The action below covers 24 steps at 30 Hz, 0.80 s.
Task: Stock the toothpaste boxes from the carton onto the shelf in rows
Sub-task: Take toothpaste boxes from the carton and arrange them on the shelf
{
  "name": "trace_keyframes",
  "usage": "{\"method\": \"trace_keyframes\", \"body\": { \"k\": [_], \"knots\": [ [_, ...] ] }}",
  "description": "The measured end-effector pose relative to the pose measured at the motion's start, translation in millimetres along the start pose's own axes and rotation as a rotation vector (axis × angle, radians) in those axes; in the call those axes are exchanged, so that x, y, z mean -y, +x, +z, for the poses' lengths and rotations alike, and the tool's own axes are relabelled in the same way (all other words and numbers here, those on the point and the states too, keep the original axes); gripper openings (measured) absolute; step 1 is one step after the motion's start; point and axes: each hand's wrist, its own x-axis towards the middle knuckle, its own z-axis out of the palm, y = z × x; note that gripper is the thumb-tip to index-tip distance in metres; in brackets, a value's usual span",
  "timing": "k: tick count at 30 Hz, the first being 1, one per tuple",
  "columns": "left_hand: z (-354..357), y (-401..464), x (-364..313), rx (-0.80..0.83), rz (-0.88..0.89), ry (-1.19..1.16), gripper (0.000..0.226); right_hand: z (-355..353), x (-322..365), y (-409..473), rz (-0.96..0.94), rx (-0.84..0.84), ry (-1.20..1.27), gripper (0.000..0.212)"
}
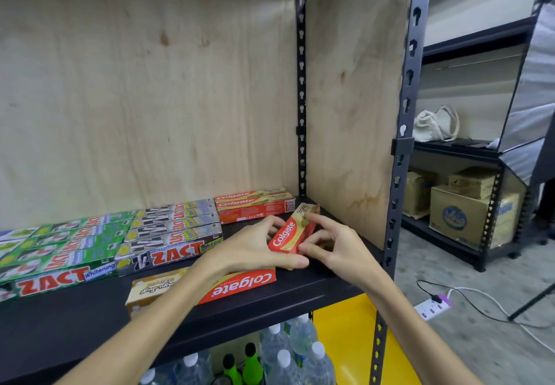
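Observation:
Both hands hold one red Colgate box [292, 233] that points away from me over the right part of the black shelf [300, 288]. My left hand [255, 249] grips its left side and near end. My right hand [333, 243] pinches its right side. Another Colgate box [237, 287] lies crosswise near the front edge, partly under my left forearm. Two Colgate boxes [252, 204] lie stacked at the back right. Silver Zact boxes [171, 234] and green Zact boxes [60, 252] lie in rows to the left. The carton is out of sight.
Plywood panels [351, 114] close the shelf's back and right side. Water bottles [288, 351] and green-capped bottles stand on the level below. To the right, another rack holds cardboard cartons [462, 216] and a cloth bag; a power strip [432, 306] lies on the floor.

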Motion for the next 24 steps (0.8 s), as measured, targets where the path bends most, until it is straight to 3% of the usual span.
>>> {"method": "trace_keyframes", "body": {
  "k": [2,4,6,8,11,15,20,24],
  "knots": [
    [-0.2,0.5,3.3,-0.034,-0.017,0.038,0.090,0.3,-1.6,2.6,0.005,0.030,-0.016,0.068],
    [-2.6,0.8,7.9,-0.089,-0.058,0.043,0.077,-0.5,-1.5,4.7,0.022,0.076,-0.071,0.050],
    [-5.6,0.1,10.8,-0.140,-0.114,0.027,0.065,-0.4,-0.5,8.1,0.033,0.106,-0.099,0.053],
    [-8.5,1.4,13.5,-0.180,-0.153,-0.002,0.059,1.8,-1.7,8.5,0.064,0.045,-0.107,0.049],
    [-16.6,5.4,16.3,-0.210,-0.164,0.031,0.054,6.8,-9.7,14.8,0.153,-0.038,-0.140,0.066],
    [-32.2,11.5,20.9,-0.255,-0.160,0.158,0.051,14.5,-9.8,26.9,0.247,-0.188,-0.270,0.053],
    [-50.9,21.4,40.9,-0.289,-0.180,0.261,0.051,19.0,-6.5,52.5,0.303,-0.176,-0.351,0.080],
    [-59.2,27.9,62.6,-0.332,-0.171,0.246,0.048,19.4,-18.8,82.9,0.303,-0.151,-0.259,0.095]
  ]
}}
